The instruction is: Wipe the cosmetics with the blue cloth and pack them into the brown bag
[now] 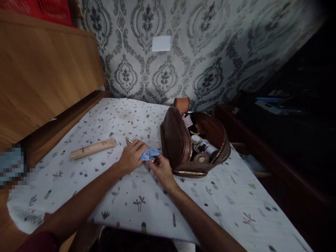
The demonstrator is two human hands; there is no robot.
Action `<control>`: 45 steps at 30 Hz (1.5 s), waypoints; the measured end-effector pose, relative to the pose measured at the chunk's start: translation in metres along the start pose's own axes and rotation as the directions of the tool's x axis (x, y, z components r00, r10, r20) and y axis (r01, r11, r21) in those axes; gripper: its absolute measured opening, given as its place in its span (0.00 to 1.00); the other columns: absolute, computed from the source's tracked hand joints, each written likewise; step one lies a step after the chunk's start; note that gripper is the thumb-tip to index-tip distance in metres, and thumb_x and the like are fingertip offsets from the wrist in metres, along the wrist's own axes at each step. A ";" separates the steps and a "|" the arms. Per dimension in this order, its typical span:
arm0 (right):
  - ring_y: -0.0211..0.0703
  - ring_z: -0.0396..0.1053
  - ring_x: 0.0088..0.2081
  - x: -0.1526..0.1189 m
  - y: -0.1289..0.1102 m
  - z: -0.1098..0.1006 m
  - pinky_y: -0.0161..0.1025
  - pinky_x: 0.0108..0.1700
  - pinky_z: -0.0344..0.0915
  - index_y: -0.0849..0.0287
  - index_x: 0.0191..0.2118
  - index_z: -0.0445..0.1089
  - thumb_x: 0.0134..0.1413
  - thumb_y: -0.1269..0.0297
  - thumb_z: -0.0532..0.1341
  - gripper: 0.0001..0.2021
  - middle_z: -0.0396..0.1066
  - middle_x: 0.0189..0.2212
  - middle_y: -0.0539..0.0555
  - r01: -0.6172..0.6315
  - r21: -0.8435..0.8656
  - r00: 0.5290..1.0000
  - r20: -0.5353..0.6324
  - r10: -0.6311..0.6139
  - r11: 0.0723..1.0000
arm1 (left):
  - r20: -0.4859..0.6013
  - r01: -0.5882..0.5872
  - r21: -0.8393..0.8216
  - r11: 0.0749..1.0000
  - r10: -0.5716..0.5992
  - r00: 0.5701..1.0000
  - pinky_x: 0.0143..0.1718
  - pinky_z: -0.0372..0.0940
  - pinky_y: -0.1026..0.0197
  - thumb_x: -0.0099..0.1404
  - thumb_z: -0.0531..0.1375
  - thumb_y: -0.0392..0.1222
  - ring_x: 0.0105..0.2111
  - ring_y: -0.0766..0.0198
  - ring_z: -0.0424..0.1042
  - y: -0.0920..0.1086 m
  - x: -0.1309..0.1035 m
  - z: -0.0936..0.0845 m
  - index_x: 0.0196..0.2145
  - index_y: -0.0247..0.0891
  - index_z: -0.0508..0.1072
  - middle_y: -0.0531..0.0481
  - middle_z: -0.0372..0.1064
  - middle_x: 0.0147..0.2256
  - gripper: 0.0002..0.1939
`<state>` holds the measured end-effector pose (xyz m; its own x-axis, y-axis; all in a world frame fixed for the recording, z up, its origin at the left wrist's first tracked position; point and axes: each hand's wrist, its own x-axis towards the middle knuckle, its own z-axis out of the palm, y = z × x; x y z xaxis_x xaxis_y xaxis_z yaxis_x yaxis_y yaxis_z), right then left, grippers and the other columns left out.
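My left hand [132, 156] is closed round a slim item whose pinkish pointed end sticks out behind the fingers, with a light blue cloth [149, 154] at its right side. Fingers of my right hand [163, 170] pinch at the cloth's right edge, where a small shiny piece shows. Just right of both hands stands a brown leather bag [177, 140], unzipped, with bottles and small cosmetics inside. A beige tube [92, 148] lies on the patterned cloth to the left of my left hand.
The patterned tablecloth [141, 204] covers the table. An orange-brown round object [181, 104] stands behind the bag. Wooden furniture [47, 66] rises at the left, under a red crate [44, 10]. A patterned wall closes off the back, and dark furniture lies at the right.
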<state>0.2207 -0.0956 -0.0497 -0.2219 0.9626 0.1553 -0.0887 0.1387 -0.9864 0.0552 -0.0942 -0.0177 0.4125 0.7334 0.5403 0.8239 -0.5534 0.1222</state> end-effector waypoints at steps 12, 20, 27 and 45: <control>0.45 0.72 0.36 -0.003 0.001 -0.002 0.37 0.32 0.70 0.57 0.50 0.74 0.49 0.54 0.68 0.23 0.76 0.43 0.55 -0.027 -0.066 0.999 0.015 0.028 0.997 | 0.022 0.401 0.047 0.915 -0.403 0.915 0.40 0.64 0.55 0.70 0.52 0.38 0.41 0.53 0.71 -0.033 0.003 -0.008 0.40 0.41 0.72 0.45 0.74 0.37 0.08; 0.47 0.72 0.29 -0.004 -0.008 -0.005 0.41 0.32 0.68 0.59 0.47 0.74 0.49 0.45 0.68 0.26 0.74 0.26 0.51 -0.194 -0.072 0.980 0.032 0.197 0.978 | -0.018 0.425 0.005 0.905 -0.425 0.905 0.38 0.64 0.57 0.66 0.54 0.34 0.36 0.55 0.72 -0.039 0.000 -0.002 0.41 0.42 0.72 0.48 0.72 0.33 0.09; 0.41 0.66 0.24 -0.003 -0.005 -0.003 0.37 0.27 0.63 0.60 0.42 0.75 0.44 0.48 0.70 0.23 0.72 0.23 0.48 -0.208 -0.074 0.977 0.043 0.211 0.975 | -0.033 0.373 0.059 0.926 -0.372 0.928 0.42 0.67 0.54 0.61 0.55 0.29 0.47 0.52 0.71 -0.031 0.000 -0.009 0.53 0.41 0.70 0.44 0.73 0.45 0.22; 0.49 0.73 0.37 -0.006 0.003 -0.001 0.47 0.42 0.72 0.57 0.47 0.71 0.46 0.51 0.69 0.23 0.76 0.39 0.57 0.001 -0.263 1.000 -0.027 -0.009 0.965 | 0.208 0.051 -0.054 0.997 -0.038 0.977 0.44 0.62 0.55 0.75 0.47 0.56 0.40 0.57 0.71 -0.009 0.007 0.000 0.39 0.39 0.73 0.46 0.72 0.36 0.22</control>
<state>0.2229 -0.1008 -0.0539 -0.1946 0.9674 0.1622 0.1697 0.1961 -0.9658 0.0504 -0.0842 -0.0155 0.4523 0.8201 0.3506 0.8215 -0.5361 0.1941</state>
